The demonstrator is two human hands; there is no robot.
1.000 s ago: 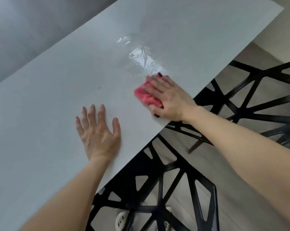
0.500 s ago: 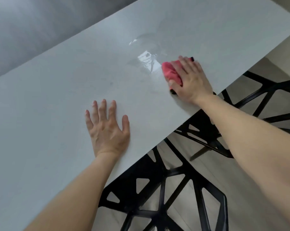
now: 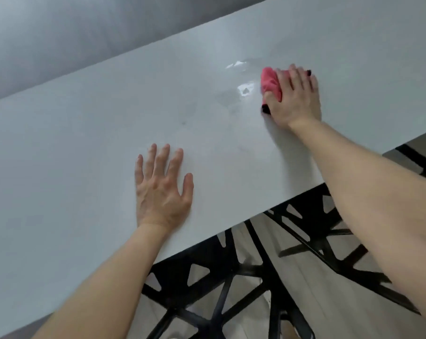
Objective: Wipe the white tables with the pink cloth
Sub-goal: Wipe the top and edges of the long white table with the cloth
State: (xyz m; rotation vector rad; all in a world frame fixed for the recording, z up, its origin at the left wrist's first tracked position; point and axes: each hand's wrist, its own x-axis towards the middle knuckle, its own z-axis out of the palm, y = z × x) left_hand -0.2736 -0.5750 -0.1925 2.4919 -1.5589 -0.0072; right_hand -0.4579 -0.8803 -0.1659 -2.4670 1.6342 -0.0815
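The white table (image 3: 89, 133) runs from the lower left to the upper right. My right hand (image 3: 294, 96) lies flat over the bunched pink cloth (image 3: 270, 83) and presses it onto the tabletop, with the fingers stretched out and the thumb beside the cloth. Just left of the cloth, a wet glossy patch (image 3: 242, 88) shines on the surface. My left hand (image 3: 162, 187) rests palm down on the table near its front edge, fingers spread and holding nothing.
Black chairs with open triangular lattice (image 3: 221, 294) stand under and in front of the table's near edge, over a pale floor. A grey wall (image 3: 72, 33) runs along the table's far side.
My right hand has slid the pink cloth away from the near edge, up and to the right past the wet patch. My left hand has stayed flat in place.
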